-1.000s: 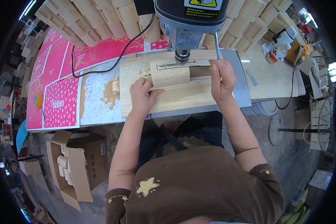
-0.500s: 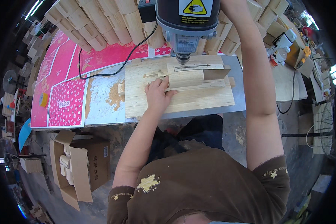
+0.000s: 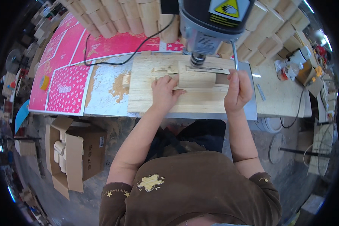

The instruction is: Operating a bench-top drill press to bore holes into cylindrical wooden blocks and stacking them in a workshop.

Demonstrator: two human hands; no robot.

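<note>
A pale wooden block [image 3: 196, 80] with a rounded front lies on a flat wooden board [image 3: 147, 100], under the chuck [image 3: 197, 60] of a drill press [image 3: 207, 26]. My left hand [image 3: 165, 90] holds the block at its left end, fingers behind and thumb towards the front. To the right of the block, my right hand [image 3: 238, 90] is closed round the lower end of the drill press's metal lever [image 3: 235, 56]. A dark flat plate [image 3: 222, 78] shows at the block's right end, partly hidden by my right hand. The bit's tip is too small to make out.
Stacked wooden pieces [image 3: 147, 19] line the back of the table. A black cable [image 3: 133, 56] loops over pink sheeting [image 3: 69, 88] at the left. Sawdust and a yellow tape roll [image 3: 45, 82] lie there. An open cardboard box [image 3: 90, 150] holding pale pieces stands on the floor.
My right hand has come down and nearer, bringing the lever down into sight. My left hand stays at the block's end. The whole view has shifted slightly.
</note>
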